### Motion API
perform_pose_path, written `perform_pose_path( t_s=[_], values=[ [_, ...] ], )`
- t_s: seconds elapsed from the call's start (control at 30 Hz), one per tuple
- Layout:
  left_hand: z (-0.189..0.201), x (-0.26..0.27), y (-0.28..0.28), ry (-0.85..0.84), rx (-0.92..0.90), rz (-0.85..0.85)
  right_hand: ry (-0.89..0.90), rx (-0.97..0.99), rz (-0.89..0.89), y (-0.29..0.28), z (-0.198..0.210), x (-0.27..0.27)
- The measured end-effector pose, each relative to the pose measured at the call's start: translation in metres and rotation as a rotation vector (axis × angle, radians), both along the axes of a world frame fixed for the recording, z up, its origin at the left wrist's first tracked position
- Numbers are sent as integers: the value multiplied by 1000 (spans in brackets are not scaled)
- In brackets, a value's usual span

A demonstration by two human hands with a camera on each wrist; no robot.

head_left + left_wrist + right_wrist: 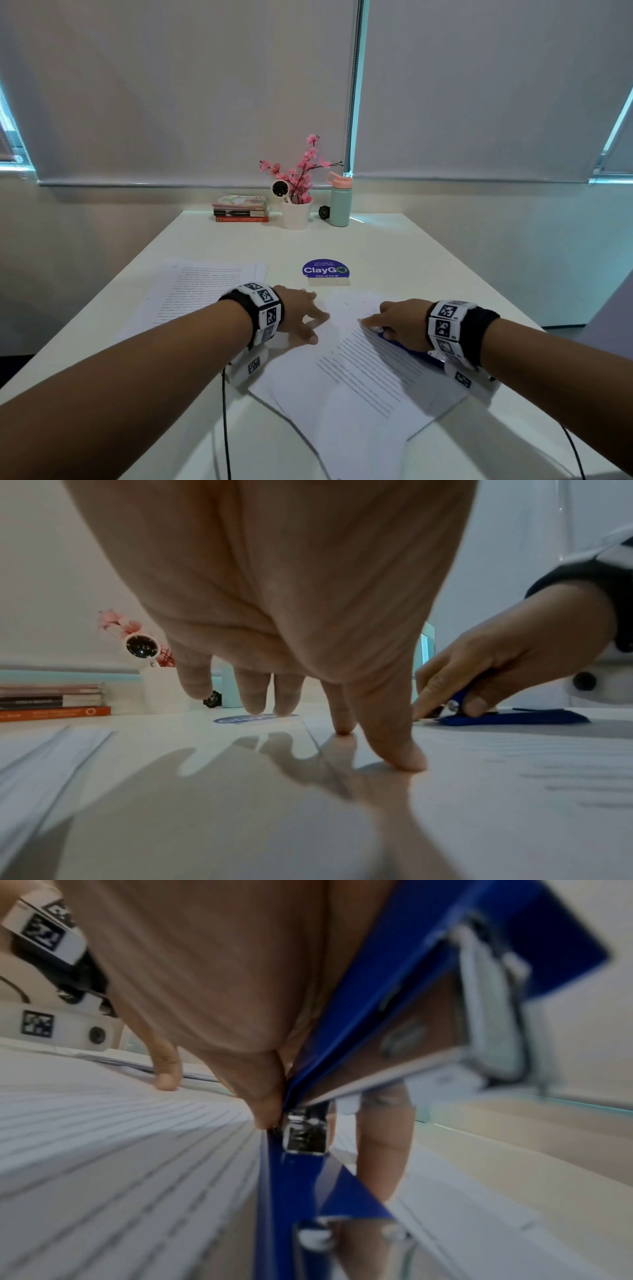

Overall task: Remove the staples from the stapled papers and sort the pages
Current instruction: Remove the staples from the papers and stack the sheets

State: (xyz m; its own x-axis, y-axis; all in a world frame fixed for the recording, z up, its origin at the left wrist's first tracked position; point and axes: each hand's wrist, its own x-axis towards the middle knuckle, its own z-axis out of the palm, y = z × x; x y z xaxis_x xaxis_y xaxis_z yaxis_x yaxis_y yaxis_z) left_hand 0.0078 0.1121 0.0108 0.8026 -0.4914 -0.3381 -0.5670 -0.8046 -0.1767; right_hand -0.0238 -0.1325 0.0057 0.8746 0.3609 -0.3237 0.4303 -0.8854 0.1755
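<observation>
From the head camera I see the stapled papers [356, 370] lying on the white desk [428, 260] right in front of me, turned at a slant so one corner points back toward me. They are white sheets printed with dense lines of small black text (too small for me to read), and the edges of lower sheets show under the top page. My left hand [301, 317] rests with straight, spread fingers at the left edge of the papers; in the left wrist view the thumb and index fingertips [404, 758] press down on the sheet while the other fingers hover above the desk. My right hand [397, 323] is curled around a blue stapler [407, 346], gripping it low against the top page near its upper right part. The right wrist view shows the stapler's blue body and shiny metal parts close up, with the thumb pinching along its side; it is blurred, so I cannot tell whether the tool touches a staple.

A second pile of printed pages [191, 291] lies further left on the desk, apart from the first. Beyond the hands sits a round blue sticker [325, 269], and at the far edge a stack of books [241, 209], a white pot of pink flowers [297, 210] and a pale green bottle [340, 202].
</observation>
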Motion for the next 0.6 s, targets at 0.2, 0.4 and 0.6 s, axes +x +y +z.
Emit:
perform_pose_path(
  t_s=[0.2,0.4,0.6],
  values=[
    [-6,-2,-2,36,-44,29,58,-37,54,7,18,-12],
    [-12,2,-8,98,-77,59,98,-108,198,37,19,-21],
    [-14,3,-8,104,-97,69,39,-157,200,55,8,-17]
  ],
)
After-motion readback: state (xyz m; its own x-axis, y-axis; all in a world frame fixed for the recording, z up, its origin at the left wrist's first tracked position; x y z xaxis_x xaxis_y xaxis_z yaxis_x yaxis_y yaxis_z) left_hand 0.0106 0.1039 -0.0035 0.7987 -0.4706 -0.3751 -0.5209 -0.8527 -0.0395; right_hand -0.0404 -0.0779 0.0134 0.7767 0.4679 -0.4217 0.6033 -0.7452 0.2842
